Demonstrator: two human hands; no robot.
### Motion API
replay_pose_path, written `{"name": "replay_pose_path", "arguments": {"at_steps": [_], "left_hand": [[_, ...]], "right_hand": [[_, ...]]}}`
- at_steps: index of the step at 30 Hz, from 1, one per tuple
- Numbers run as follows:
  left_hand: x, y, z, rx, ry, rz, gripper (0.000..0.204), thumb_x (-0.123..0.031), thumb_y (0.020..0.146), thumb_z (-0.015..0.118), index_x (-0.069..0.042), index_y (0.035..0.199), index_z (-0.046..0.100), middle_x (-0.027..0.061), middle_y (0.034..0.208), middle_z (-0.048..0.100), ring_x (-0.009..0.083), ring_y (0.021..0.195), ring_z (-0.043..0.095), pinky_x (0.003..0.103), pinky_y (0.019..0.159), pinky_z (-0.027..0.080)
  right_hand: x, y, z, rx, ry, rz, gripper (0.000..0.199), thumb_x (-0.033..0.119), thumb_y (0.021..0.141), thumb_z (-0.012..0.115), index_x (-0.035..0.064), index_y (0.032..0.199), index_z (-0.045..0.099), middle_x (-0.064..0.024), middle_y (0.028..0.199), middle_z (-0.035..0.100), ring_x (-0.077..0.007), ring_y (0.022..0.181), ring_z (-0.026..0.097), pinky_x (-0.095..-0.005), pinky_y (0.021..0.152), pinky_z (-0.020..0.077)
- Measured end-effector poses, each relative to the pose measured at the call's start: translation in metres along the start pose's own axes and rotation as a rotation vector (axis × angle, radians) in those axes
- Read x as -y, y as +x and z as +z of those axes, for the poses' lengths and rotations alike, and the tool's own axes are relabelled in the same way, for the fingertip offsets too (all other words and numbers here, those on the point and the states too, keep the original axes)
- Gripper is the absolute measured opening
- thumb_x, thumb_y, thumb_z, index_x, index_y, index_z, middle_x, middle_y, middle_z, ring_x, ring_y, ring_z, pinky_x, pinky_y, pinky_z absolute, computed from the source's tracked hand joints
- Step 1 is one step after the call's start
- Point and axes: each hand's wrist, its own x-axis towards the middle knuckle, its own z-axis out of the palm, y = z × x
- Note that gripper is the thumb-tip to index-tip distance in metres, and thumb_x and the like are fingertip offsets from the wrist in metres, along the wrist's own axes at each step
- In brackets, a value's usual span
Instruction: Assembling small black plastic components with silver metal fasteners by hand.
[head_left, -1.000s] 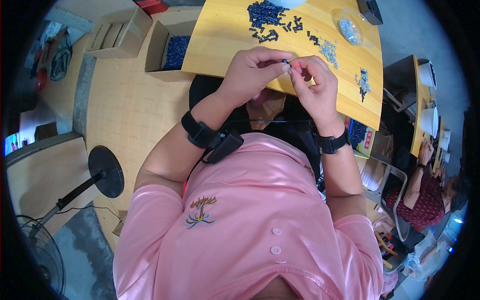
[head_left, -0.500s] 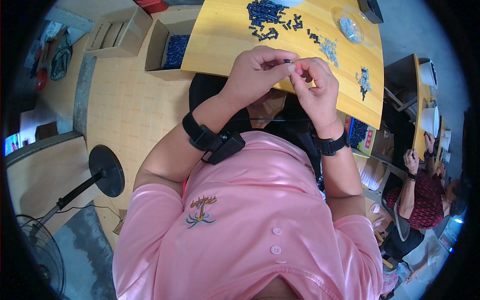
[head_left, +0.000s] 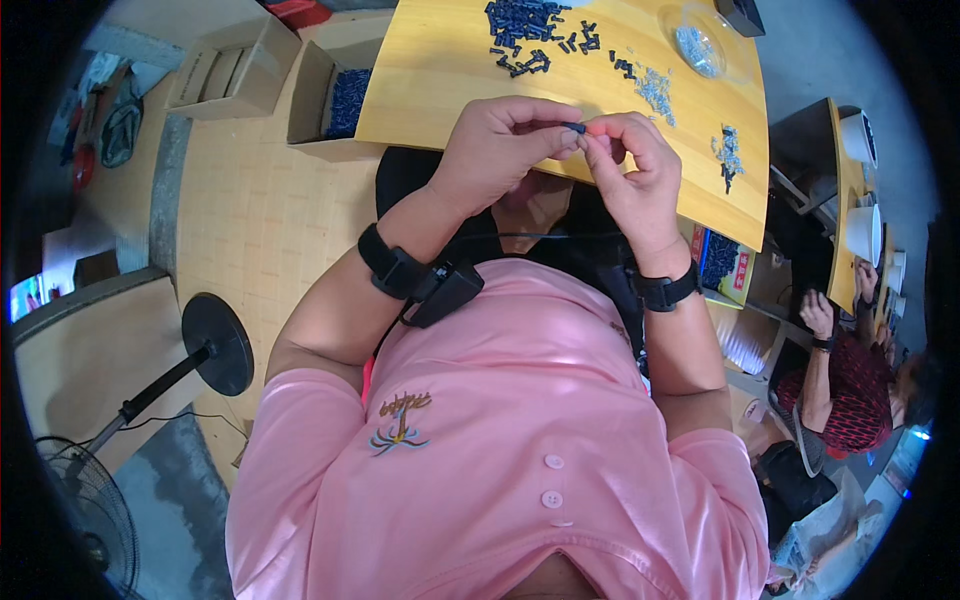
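Observation:
My left hand (head_left: pixel 500 150) and my right hand (head_left: pixel 630 165) meet fingertip to fingertip over the near edge of a yellow wooden table (head_left: pixel 440 70). Between them they pinch one small dark blue plastic part (head_left: pixel 574 127). A heap of the same dark blue parts (head_left: pixel 520 25) lies at the table's far side. A scatter of small silvery pieces (head_left: pixel 655 90) and a clear round dish (head_left: pixel 697 45) of them sit to the right. Both wrists wear black bands.
An open cardboard box (head_left: pixel 345 100) holding blue parts stands on the floor left of the table, another box (head_left: pixel 225 70) beyond it. A fan stand base (head_left: pixel 215 345) is at lower left. Another person in red (head_left: pixel 850 390) sits at the right by a second table (head_left: pixel 850 190).
The hands have stayed together over the table edge, with only small finger movements on the blue part. The person at the right has shifted an arm.

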Motion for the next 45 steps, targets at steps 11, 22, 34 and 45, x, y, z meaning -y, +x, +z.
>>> {"name": "replay_pose_path", "arguments": {"at_steps": [11,22,34,45], "left_hand": [[0.002,0.002,-0.003,-0.019,0.058,-0.027,0.024,-0.011,0.082,0.067,0.0,0.103,0.066,0.0055,0.092,0.066,0.0098,0.082,0.061,0.023,0.075,0.05],[0.001,0.014,-0.01,0.084,0.086,0.006,0.028,-0.007,0.082,0.067,-0.004,0.109,0.064,0.0027,0.093,0.065,0.0065,0.081,0.057,0.02,0.074,0.047],[-0.003,0.023,-0.001,0.115,-0.003,-0.245,0.028,-0.013,0.085,0.064,0.003,0.107,0.061,0.0101,0.093,0.066,0.014,0.08,0.064,0.024,0.075,0.053],[0.003,0.03,0.005,0.052,-0.221,-0.4,0.025,-0.016,0.087,0.062,0.002,0.105,0.062,0.0077,0.097,0.064,0.0142,0.088,0.062,0.026,0.08,0.052]], "right_hand": [[-0.001,0.001,0.0,0.018,0.058,0.029,0.01,0.003,0.074,0.066,0.0014,0.083,0.063,-0.0066,0.069,0.056,-0.0151,0.062,0.053,-0.0251,0.058,0.0436],[-0.006,0.002,0.001,0.069,-0.006,-0.067,0.013,0.002,0.073,0.065,0.0039,0.086,0.063,-0.0075,0.072,0.056,-0.0184,0.064,0.055,-0.0269,0.059,0.0449],[-0.015,0.005,-0.006,0.015,0.012,-0.006,0.015,0.0,0.072,0.065,0.0036,0.086,0.063,-0.0078,0.072,0.057,-0.0199,0.065,0.056,-0.0277,0.059,0.0454],[-0.013,0.002,0.0,-0.021,-0.216,-0.139,0.02,0.005,0.068,0.067,0.0029,0.086,0.059,-0.0122,0.085,0.057,-0.0319,0.083,0.054,-0.0385,0.071,0.046]]}}
